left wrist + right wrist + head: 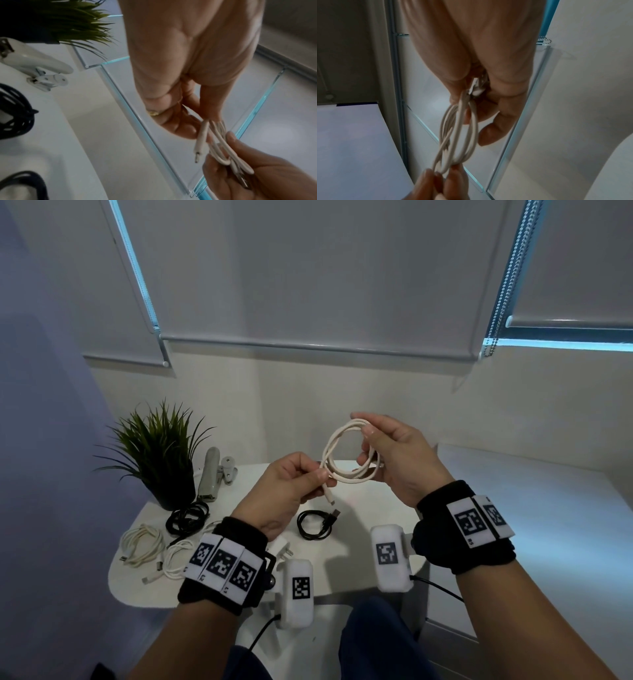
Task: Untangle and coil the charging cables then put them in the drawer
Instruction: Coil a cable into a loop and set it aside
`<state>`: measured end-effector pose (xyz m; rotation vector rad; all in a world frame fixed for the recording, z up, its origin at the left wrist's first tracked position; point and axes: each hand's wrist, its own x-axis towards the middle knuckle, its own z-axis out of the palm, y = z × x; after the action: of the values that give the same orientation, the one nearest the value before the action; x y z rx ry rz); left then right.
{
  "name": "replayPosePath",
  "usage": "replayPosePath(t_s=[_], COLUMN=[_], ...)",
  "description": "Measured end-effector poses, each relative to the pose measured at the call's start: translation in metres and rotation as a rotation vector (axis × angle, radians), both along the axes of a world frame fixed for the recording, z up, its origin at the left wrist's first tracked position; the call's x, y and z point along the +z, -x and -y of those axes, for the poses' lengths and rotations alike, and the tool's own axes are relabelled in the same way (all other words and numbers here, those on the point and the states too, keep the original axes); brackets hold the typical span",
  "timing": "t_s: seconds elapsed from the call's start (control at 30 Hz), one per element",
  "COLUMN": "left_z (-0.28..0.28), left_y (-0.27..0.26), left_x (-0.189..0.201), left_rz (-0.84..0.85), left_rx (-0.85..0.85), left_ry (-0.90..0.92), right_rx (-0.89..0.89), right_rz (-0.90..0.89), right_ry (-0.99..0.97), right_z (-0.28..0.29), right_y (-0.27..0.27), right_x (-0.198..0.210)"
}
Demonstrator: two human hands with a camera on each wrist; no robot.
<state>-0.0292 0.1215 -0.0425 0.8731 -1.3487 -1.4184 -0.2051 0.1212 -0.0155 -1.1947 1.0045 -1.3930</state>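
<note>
Wristbands (224, 566) nearest. White cable (346, 457) being coiled in air over table (356, 577), pinched by left hand (284, 494), loops being held by right hand (394, 460). Black coil (313, 525) lying mid-table; three others being left at left edge. Drawer unseen; stowing pending.

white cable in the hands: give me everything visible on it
The white cable is thin and smooth-jacketed, wound into several round loops and held in the air above the white table. The left hand pinches the loops' lower left side, where one short end hangs free with a small metal-tipped plug. The right hand holds the opposite side between thumb and fingers. The loops cross slightly, so the coil is loose, not tied.
</note>
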Motion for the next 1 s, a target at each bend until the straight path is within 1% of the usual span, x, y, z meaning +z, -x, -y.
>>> replayPosePath(t_s=[0.1,0.17,0.2,0.23,0.3,0.37,0.4,0.43,0.53,0.57,0.67,0.7,0.77,0.9,1.0], left_z=[0.004,0.005,0.005,0.005,0.007,0.010,0.011,0.012,0.010,0.009,0.007,0.007,0.007,0.005,0.005], left_y=[0.001,0.003,0.003,0.004,0.004,0.002,0.001,0.001,0.004,0.006,0.008,0.008,0.009,0.009,0.009], left_x=[-0.003,-0.004,-0.003,-0.002,-0.002,-0.002,-0.003,-0.002,0.000,0.000,-0.001,-0.001,-0.001,-0.002,0.000], left_rz=[-0.126,-0.149,-0.128,-0.078,0.116,0.344,0.391,0.376,0.173,0.104,-0.100,-0.149,-0.176,-0.146,-0.114], left_rx=[0.068,0.130,0.163,0.197,0.259,0.322,0.355,0.381,0.408,0.397,0.319,0.299,0.274,0.228,0.232], left_ry=[0.000,0.036,0.063,0.100,0.198,0.289,0.308,0.307,0.211,0.168,0.064,0.037,0.026,0.049,0.049], right_rx=[0.032,0.001,-0.025,-0.054,-0.090,-0.073,-0.055,-0.038,-0.025,-0.044,-0.160,-0.174,-0.155,-0.116,-0.109], right_rz=[-0.001,-0.048,-0.073,-0.080,-0.035,0.032,0.055,0.073,0.099,0.074,-0.088,-0.093,-0.044,0.028,0.037], right_ry=[0.024,0.039,0.044,0.044,0.025,0.000,-0.006,-0.010,-0.020,-0.017,0.015,0.017,0.003,-0.046,-0.069], right_z=[0.000,0.001,0.002,0.002,0.003,0.002,0.002,0.001,0.000,0.000,0.003,0.004,0.003,0.002,0.003], right_y=[-0.001,-0.003,-0.004,-0.004,-0.004,-0.004,-0.004,-0.005,-0.007,-0.008,-0.008,-0.009,-0.010,-0.010,-0.010], right_x=[-0.002,-0.002,-0.002,-0.002,-0.001,-0.001,-0.001,-0.001,0.000,0.000,-0.002,-0.003,-0.004,-0.006,-0.007])
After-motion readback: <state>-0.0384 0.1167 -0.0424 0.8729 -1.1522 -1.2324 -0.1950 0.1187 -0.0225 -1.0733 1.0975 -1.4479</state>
